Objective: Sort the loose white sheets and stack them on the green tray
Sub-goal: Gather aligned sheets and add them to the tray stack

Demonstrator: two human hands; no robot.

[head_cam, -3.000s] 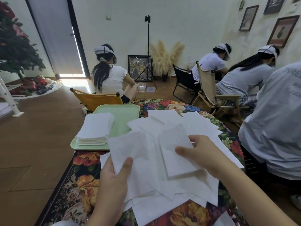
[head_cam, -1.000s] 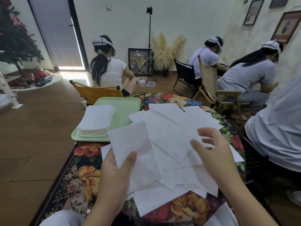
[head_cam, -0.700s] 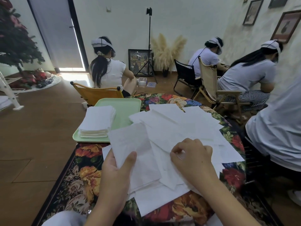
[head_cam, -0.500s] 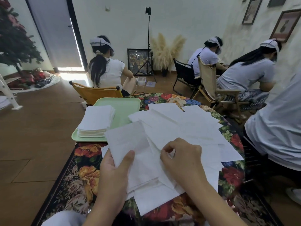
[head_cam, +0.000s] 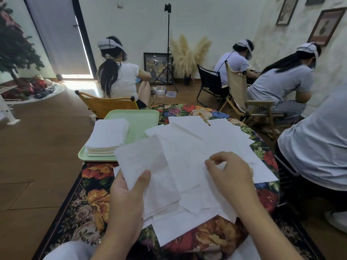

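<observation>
- The left hand (head_cam: 127,196) grips a small gathered bundle of white sheets (head_cam: 146,166), thumb pressed flat on top and the fingers hidden underneath; the bundle is lifted at a tilt above the near left part of the pile.
- The right hand (head_cam: 229,173) rests on the middle of the loose sheets (head_cam: 216,143), its fingers curled and its fingertips (head_cam: 212,162) drawn together on the paper; it seems to pinch the edge of one sheet, though the knuckles hide the contact itself.
- The loose sheets lie fanned and overlapping across the floral tablecloth (head_cam: 93,203), spreading from the near edge to the far right.
- The green tray (head_cam: 142,122) sits at the far left of the table, its near right corner covered by the loose sheets.
- A neat stack of sorted sheets (head_cam: 108,136) lies on the tray's left half, edges squared; the tray's right half is bare green.
- Beyond the table, a person in a white top (head_cam: 118,77) sits on a yellow chair (head_cam: 107,106), back turned.
- At the right, more seated people bend over their own work, the nearest just beside the table.
</observation>
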